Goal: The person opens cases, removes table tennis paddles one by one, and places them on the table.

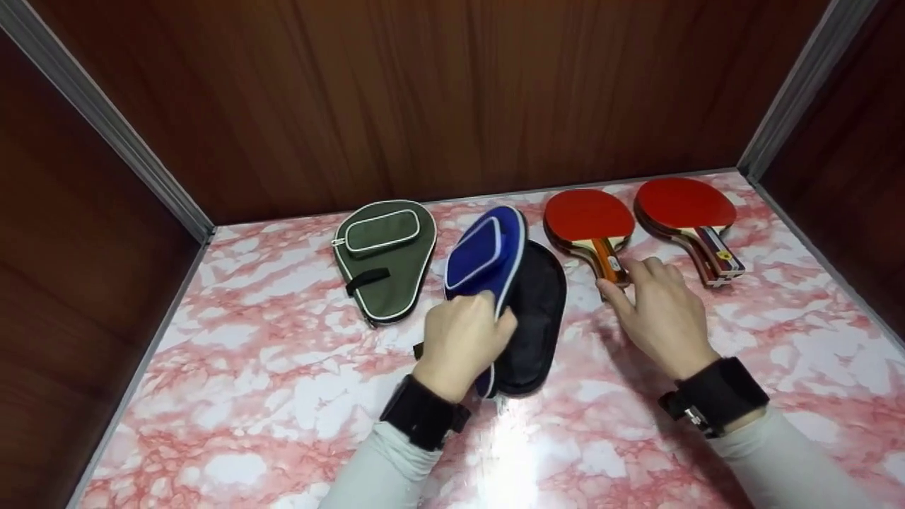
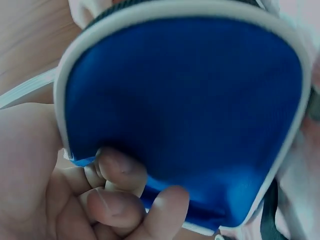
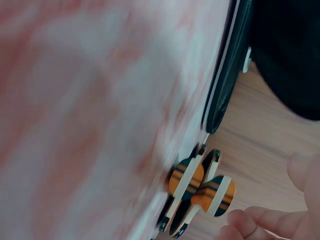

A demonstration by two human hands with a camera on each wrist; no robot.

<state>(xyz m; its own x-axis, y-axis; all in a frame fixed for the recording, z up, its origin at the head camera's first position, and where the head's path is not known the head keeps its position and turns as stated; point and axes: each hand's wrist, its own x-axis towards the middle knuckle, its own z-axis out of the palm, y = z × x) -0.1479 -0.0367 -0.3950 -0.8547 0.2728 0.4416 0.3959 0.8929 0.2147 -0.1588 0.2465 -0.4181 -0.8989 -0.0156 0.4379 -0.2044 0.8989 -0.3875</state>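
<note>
In the head view my left hand [image 1: 463,339] grips the blue lid of a zip-up table tennis bat case [image 1: 488,258], holding it raised from the black-lined half [image 1: 534,318]. Its curled fingers [image 2: 120,170] show at the lid's lower edge in the left wrist view. Over on the right, my right hand [image 1: 664,314] reaches to the handle ends of two stacked table tennis bats [image 1: 590,215] with red rubber. The right wrist view has the striped handle butts [image 3: 187,179] just short of its spread thumb and fingers [image 3: 272,220].
A green bat case [image 1: 389,283] with white piping lies left of the blue one. Another stack of red bats [image 1: 686,205] is at the far right. Brown wood-grain panels [image 1: 452,99] wall in the pink-and-white marbled table [image 1: 269,403] at the back and sides.
</note>
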